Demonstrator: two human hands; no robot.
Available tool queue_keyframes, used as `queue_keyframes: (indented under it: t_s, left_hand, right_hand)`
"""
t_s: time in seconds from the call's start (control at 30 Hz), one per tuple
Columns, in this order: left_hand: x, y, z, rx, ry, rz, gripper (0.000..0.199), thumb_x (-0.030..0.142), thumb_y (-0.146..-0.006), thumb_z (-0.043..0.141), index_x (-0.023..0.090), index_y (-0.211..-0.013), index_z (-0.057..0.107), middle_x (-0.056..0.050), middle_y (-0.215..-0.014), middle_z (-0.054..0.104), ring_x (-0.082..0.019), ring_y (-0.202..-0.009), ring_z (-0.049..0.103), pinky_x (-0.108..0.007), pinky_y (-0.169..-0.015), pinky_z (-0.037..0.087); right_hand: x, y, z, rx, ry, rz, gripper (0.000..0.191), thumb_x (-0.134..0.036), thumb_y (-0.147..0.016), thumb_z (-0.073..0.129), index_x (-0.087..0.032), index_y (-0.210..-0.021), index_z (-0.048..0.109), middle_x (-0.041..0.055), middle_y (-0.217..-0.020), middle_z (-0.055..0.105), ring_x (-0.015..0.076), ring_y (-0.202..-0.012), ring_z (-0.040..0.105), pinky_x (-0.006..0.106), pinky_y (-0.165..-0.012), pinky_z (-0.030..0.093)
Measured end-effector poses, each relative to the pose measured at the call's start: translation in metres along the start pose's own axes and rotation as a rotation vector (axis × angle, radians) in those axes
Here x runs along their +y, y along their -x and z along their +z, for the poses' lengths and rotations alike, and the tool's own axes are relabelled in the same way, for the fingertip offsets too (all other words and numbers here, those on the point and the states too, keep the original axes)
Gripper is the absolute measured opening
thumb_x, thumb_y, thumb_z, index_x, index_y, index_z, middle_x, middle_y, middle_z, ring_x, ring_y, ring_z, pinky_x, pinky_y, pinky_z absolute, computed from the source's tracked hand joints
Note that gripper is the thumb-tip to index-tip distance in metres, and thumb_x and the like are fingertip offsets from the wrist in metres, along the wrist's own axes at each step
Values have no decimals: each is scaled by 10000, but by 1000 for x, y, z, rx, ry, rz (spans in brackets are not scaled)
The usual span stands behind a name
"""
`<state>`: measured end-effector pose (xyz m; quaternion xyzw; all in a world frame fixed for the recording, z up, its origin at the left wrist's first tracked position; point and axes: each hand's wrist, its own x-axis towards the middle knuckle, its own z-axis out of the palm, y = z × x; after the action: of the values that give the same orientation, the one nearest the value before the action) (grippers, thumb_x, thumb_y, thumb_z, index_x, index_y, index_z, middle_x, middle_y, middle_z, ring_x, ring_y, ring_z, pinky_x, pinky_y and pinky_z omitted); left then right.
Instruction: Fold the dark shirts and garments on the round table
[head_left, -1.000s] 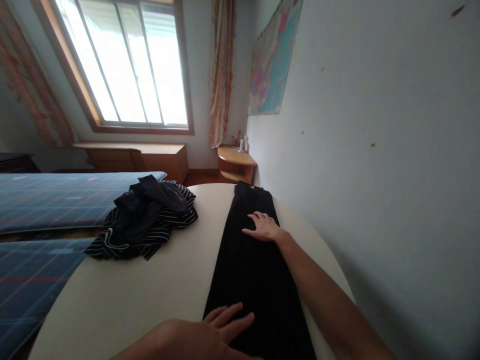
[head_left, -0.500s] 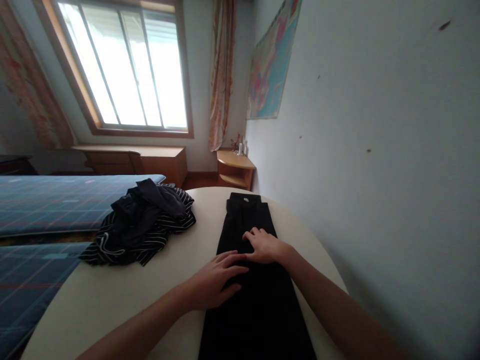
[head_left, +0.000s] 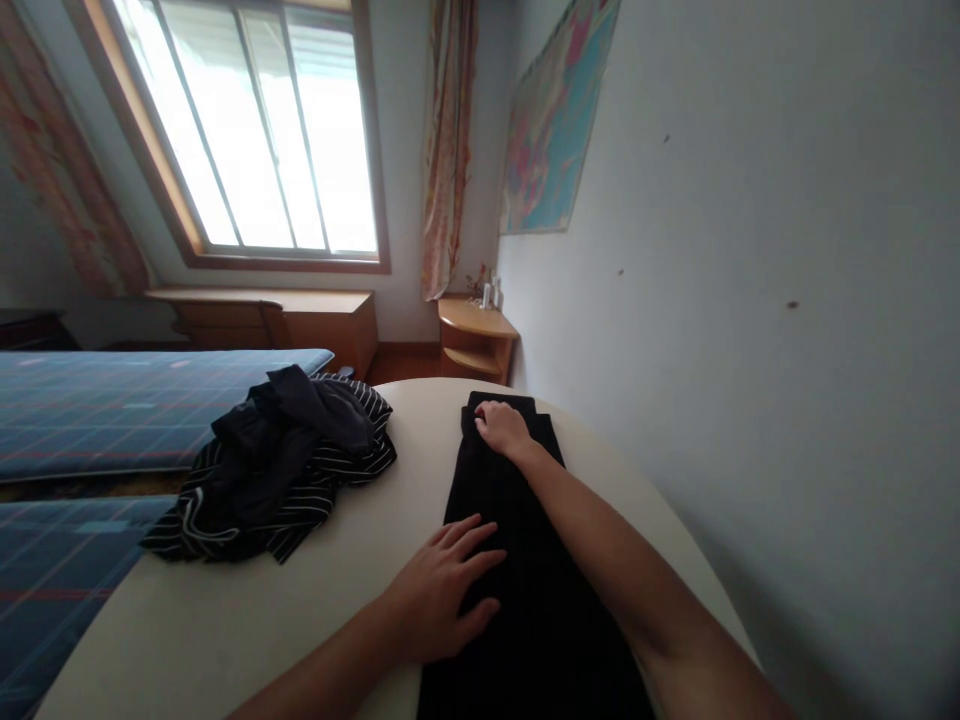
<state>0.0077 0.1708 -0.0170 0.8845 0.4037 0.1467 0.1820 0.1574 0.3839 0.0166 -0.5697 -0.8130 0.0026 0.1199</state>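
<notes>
Folded lengthwise, a pair of black trousers point(head_left: 540, 600) lies on the round white table point(head_left: 315, 610), its waist end pointing away from me. My left hand point(head_left: 446, 590) rests on the left side of the trousers, fingers spread and flat. Farther up, my right hand point(head_left: 504, 428) is at the waist end, its fingers curled down on the cloth. The right forearm passes over the right edge of the trousers and hides part of it.
A heap of dark and striped clothes point(head_left: 292, 460) lies on the table's left side. Beyond it are blue checked mattresses point(head_left: 97, 405). A white wall point(head_left: 720, 330) runs close along the right. A small corner shelf point(head_left: 476, 318) stands behind the table.
My right hand has moved forward from the middle of the trousers to the waist end, and its fingers have curled. My left hand stays on the cloth, slightly nearer to me.
</notes>
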Motion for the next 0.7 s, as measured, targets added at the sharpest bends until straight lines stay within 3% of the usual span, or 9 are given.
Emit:
queue_keyframes:
  t_s: [0.23,0.4,0.7]
  left_hand:
    - [0,-3,-3,-21,47,-35,583,338,-816,636,313,-1388,525,-36,-1554,385,-318,-1442,298,-517,-1165,279]
    - [3,-8,-6,-20,83,-82,513,351,-825,622,327,-1336,582,-8,-1510,455,-298,-1419,343,-493,-1163,294]
    - [-3,-12,1,11,64,-82,598,335,-761,661,323,-1350,559,-30,-1527,424,-336,-1413,338,-529,-1158,292]
  right_hand:
    - [-8,-49,26,-19,24,5,350,-395,-957,467,-177,-1153,659,148,-1263,623,293,-1227,478,426,-994,384]
    - [-7,-67,38,-44,14,105,421,-504,-915,517,-148,-1032,710,180,-1133,686,336,-1215,487,465,-990,368]
    - [1,-86,42,41,-112,197,374,-415,-1001,346,-206,-1176,602,117,-1189,670,267,-1150,560,451,-965,378]
